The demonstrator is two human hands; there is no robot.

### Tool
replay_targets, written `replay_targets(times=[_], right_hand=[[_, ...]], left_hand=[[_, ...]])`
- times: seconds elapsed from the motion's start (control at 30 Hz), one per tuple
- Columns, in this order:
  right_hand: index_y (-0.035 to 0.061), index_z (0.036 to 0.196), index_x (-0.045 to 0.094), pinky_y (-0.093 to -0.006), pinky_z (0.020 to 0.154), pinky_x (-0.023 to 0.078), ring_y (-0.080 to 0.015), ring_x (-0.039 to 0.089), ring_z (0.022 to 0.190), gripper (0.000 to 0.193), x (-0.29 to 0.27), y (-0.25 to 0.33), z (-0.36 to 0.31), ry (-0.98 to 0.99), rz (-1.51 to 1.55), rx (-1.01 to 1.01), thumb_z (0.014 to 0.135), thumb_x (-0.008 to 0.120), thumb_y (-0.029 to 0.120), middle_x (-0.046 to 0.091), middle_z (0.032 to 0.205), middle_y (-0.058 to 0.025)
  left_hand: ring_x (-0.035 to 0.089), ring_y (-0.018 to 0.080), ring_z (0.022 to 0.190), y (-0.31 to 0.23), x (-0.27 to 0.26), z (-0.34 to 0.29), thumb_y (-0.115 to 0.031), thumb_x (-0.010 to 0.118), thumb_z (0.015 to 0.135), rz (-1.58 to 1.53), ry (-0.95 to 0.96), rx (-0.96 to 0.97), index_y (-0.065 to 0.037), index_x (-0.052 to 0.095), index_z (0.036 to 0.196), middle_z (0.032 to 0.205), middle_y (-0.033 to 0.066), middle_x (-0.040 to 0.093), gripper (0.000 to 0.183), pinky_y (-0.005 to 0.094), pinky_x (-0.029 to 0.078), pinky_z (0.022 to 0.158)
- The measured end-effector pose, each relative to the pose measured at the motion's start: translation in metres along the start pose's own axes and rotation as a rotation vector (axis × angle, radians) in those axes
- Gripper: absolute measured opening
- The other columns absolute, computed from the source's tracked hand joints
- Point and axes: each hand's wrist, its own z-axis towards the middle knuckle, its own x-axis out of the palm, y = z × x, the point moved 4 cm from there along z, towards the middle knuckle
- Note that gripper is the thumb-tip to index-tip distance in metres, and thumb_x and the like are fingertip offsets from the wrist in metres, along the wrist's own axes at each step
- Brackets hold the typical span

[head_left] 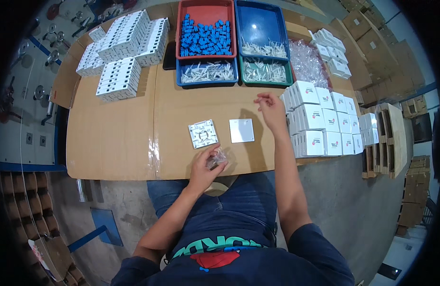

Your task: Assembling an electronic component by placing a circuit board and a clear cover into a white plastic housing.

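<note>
My left hand (204, 167) is closed on a small clear plastic bag (218, 158) near the table's front edge. Just beyond it lies a white square base plate (202, 134) with a moulded ring inside. To its right sits a flat white square cover (242, 130), apart from the base. My right hand (271, 108) is raised over the table, right of the cover and in front of the green tray (267, 85). Its fingers are curled into a pinch; whatever they hold, if anything, is too small to make out.
At the back stand a red tray (206, 5) of blue connectors, a blue tray (261, 24) and a smaller blue tray (208, 84), both with small pale parts. White boxes (309, 119) are stacked at right, white units (119, 78) at left. Plastic bags (306, 64) pile behind the boxes.
</note>
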Motion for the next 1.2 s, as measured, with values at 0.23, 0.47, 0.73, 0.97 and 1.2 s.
replay_targets(times=[0.23, 0.47, 0.73, 0.97, 1.2], right_hand=[[0.0023, 0.105, 0.070, -0.0383, 0.077, 0.056, -0.0286, 0.073, 0.085, 0.016, -0.013, -0.021, 0.096, -0.288, -0.517, -0.168, 0.092, 0.065, 0.010, 0.074, 0.095, -0.0161], [0.0110, 0.112, 0.071, -0.0482, 0.083, 0.054, -0.0393, 0.067, 0.098, 0.024, 0.003, -0.047, 0.145, -0.279, -0.786, -0.126, 0.089, 0.062, 0.008, 0.070, 0.100, -0.0179], [0.0092, 0.106, 0.070, -0.0494, 0.083, 0.054, -0.0386, 0.068, 0.095, 0.022, 0.001, -0.052, 0.152, -0.186, -0.889, -0.122, 0.085, 0.066, 0.010, 0.070, 0.096, -0.0178], [0.0024, 0.105, 0.067, -0.0396, 0.073, 0.053, -0.0287, 0.069, 0.082, 0.023, 0.003, -0.007, 0.109, -0.330, -0.647, -0.262, 0.084, 0.072, 0.011, 0.070, 0.090, -0.0127], [-0.0004, 0.107, 0.067, -0.0222, 0.068, 0.050, -0.0073, 0.062, 0.078, 0.016, 0.052, 0.054, -0.078, 0.106, 0.187, -0.007, 0.091, 0.071, -0.003, 0.069, 0.091, -0.0018]], left_hand=[[0.068, 0.0233, 0.095, 0.011, 0.002, -0.003, -0.015, 0.086, 0.079, -0.097, -0.014, -0.021, -0.004, 0.070, 0.119, 0.102, 0.0115, 0.070, 0.045, 0.0340, 0.054, 0.087], [0.067, 0.0176, 0.095, -0.009, -0.018, -0.007, -0.016, 0.084, 0.083, -0.153, 0.006, -0.093, -0.002, 0.068, 0.120, 0.104, 0.0086, 0.071, 0.042, 0.0310, 0.053, 0.088], [0.064, 0.0138, 0.092, -0.022, -0.033, -0.002, -0.013, 0.079, 0.088, -0.236, -0.086, -0.087, -0.001, 0.067, 0.122, 0.101, 0.0064, 0.071, 0.038, 0.0288, 0.051, 0.086], [0.063, 0.0137, 0.092, -0.041, -0.040, 0.005, -0.013, 0.080, 0.086, -0.220, -0.160, -0.038, -0.001, 0.067, 0.122, 0.103, 0.0059, 0.071, 0.040, 0.0292, 0.051, 0.085], [0.060, 0.0131, 0.100, -0.037, -0.035, 0.009, -0.009, 0.083, 0.084, -0.275, -0.131, -0.095, -0.003, 0.065, 0.122, 0.107, 0.0030, 0.067, 0.042, 0.0280, 0.047, 0.092]])
